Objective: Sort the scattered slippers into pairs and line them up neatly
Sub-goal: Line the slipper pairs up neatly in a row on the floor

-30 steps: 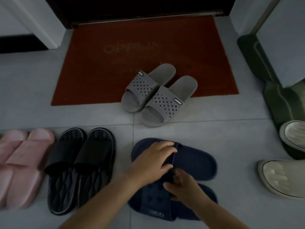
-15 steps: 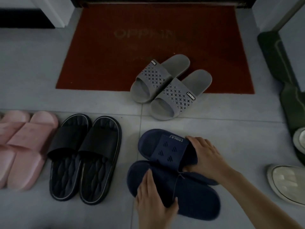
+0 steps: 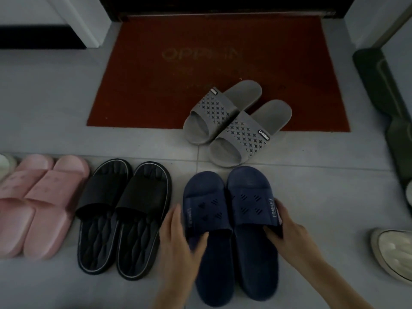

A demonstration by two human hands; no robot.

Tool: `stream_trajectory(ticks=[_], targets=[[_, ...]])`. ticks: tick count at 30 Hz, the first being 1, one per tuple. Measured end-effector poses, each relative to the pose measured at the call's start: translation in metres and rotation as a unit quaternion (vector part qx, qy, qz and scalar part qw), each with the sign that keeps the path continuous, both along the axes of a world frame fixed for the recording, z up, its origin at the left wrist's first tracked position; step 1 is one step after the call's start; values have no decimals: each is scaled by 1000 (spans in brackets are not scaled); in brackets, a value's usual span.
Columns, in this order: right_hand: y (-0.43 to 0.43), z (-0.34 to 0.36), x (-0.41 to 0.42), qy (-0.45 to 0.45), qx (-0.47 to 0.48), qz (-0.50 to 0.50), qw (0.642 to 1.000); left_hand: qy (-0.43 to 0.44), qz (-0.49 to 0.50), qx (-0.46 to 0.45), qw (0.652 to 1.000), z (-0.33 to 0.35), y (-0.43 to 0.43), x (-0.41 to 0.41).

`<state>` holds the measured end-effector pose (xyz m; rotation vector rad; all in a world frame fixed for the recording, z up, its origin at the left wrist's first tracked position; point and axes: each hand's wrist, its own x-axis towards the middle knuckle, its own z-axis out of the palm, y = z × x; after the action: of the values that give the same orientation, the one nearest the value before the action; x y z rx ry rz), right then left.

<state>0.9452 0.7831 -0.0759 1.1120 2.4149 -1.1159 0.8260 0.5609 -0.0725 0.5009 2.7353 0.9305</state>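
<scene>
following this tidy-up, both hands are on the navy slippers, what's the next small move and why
Probably slide both forward a touch. The left hand holds the left navy slipper and the right hand pinches the right navy slipper by their straps. They lie side by side, but their toes seem to sit slightly behind the black pair.

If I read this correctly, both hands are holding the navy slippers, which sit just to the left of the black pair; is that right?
Not quite. The navy slippers sit just to the right of the black pair, not the left, as the head view shows. The rest holds: the left hand and right hand each hold one of them.
</scene>
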Motion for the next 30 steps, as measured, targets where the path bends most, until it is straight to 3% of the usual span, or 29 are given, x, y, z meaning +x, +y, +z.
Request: stream_trajectory(ticks=[2, 5, 11, 20, 30], targets=[[-2, -1, 2, -16, 6, -11, 1000, -86, 98, -1, 991, -8, -7, 37], [-7, 0, 3, -29, 12, -19, 999, -193, 52, -44, 979, -16, -10, 68], [-18, 4, -10, -32, -13, -11, 999, -115, 44, -67, 990, -15, -16, 39], [-25, -1, -13, -29, -24, -3, 999, -78, 47, -93, 991, -21, -24, 33], [-30, -6, -17, -26, -23, 7, 999, -103, 53, -89, 989, -19, -30, 26]])
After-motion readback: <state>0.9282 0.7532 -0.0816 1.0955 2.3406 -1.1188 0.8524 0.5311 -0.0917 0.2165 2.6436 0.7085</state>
